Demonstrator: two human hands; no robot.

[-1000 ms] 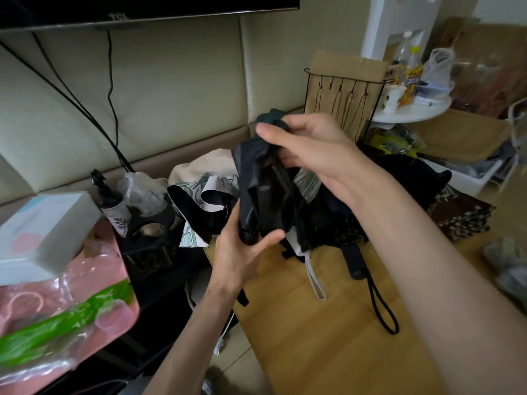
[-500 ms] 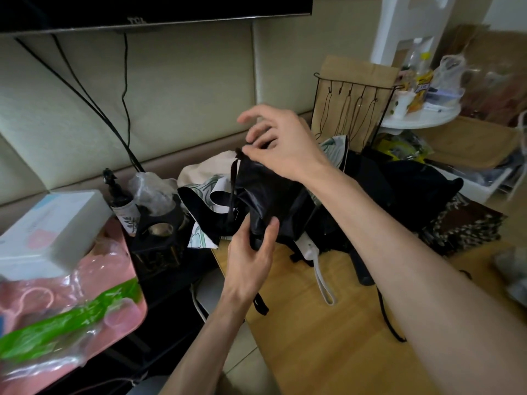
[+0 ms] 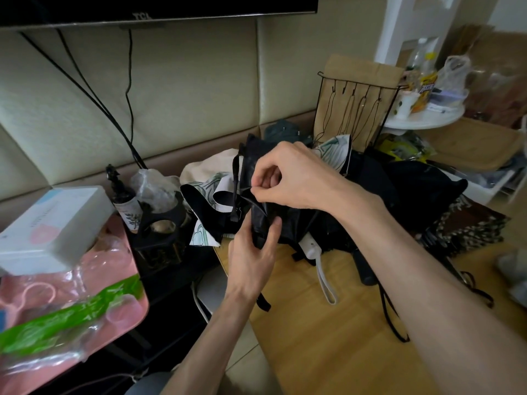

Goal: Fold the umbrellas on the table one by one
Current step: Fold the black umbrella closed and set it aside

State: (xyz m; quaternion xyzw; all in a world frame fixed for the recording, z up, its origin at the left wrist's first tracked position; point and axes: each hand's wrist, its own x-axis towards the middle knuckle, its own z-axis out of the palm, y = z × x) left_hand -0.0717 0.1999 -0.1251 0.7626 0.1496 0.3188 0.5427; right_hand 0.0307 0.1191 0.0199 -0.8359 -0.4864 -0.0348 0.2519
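The right hand (image 3: 288, 178) pinches a flap of a black umbrella (image 3: 255, 166), and the left hand (image 3: 251, 258) grips the umbrella's low end. They hold it up in the air, just over the far left corner of a wooden table (image 3: 328, 337).

The table is light brown. More umbrellas lie in a heap at its back. One is a white umbrella with leaves (image 3: 212, 186) printed on it, and next to it is a big black pile (image 3: 413, 189). A white handle with a loop (image 3: 312, 248) and a black handle (image 3: 363, 266) stick out toward the person. A wire rack (image 3: 359, 109) with hooks stands behind the heap. The wall (image 3: 185, 81) is soft and padded, with a TV (image 3: 142, 7) up top and wires hanging down. On the left are a white box (image 3: 48, 223) and a pink tray (image 3: 125, 309).

The black umbrella stands almost straight up. Its long side runs from the left hand at the bottom to a spot above the right hand. I cannot tell which end is the handle.

The right arm comes in from the lower right, with the fingers curled and the thumb and first finger squeezing the cloth. The left arm comes up from below. Its thumb lies on the front of the umbrella and its fingers wrap behind.
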